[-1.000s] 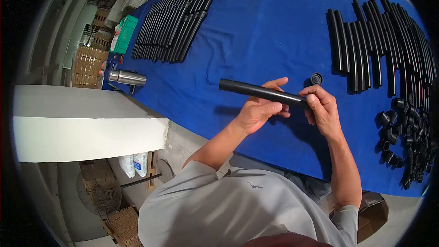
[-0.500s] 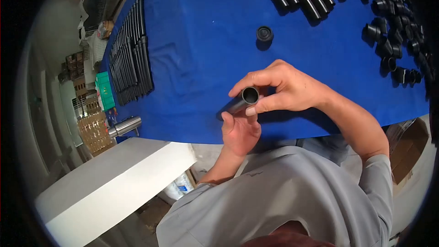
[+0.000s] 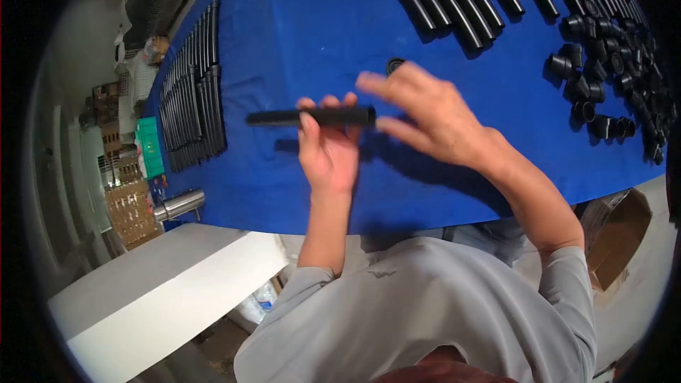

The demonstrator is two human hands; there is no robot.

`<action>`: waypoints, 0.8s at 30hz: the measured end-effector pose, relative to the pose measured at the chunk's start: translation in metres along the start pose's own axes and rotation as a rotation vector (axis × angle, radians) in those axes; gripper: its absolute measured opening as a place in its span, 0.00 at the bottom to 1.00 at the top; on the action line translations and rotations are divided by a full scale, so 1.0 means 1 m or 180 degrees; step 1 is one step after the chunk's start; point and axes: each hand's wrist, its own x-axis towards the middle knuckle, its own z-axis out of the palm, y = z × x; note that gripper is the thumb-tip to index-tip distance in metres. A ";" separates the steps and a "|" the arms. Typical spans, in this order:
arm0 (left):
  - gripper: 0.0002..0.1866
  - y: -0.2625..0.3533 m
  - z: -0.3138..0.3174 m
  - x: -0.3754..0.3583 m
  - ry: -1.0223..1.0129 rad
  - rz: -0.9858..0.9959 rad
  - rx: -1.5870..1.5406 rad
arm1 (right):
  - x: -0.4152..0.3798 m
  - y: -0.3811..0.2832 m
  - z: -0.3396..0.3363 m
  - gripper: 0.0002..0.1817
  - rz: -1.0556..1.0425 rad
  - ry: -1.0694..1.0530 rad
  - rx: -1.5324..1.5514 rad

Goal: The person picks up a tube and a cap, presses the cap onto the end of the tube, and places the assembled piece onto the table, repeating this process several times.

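A black tube (image 3: 284, 118) lies level across my left hand (image 3: 330, 149), whose fingers and thumb are wrapped round it above the blue cloth. The tube's open end points right. Just right of that end is my right hand (image 3: 433, 117), blurred, with its fingers apart and nothing between them. Behind its fingertips, a round black cap (image 3: 395, 65) on the cloth is partly hidden.
Long black tubes (image 3: 433, 0) lie at the top. Many black fittings (image 3: 603, 64) are piled at the right. Capped black tubes (image 3: 195, 106) lie in a row at the left, near a green box (image 3: 150, 147) and a metal cylinder (image 3: 179, 204).
The tube has turned from steeply tilted to level and moved left with my left hand. My right hand has let go of it and moved up and right, towards the cap.
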 end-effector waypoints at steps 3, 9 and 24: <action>0.15 -0.001 -0.006 0.044 0.0128 0.0460 0.0399 | 0.008 0.008 -0.010 0.35 0.0445 0.0068 -0.0915; 0.17 -0.024 -0.008 0.080 0.0361 0.0299 -0.0035 | 0.014 0.028 0.012 0.30 0.0311 -0.0522 -0.1827; 0.36 -0.026 -0.004 0.071 -0.0227 0.0104 -0.0272 | 0.012 0.026 0.013 0.22 0.2030 0.0314 0.1974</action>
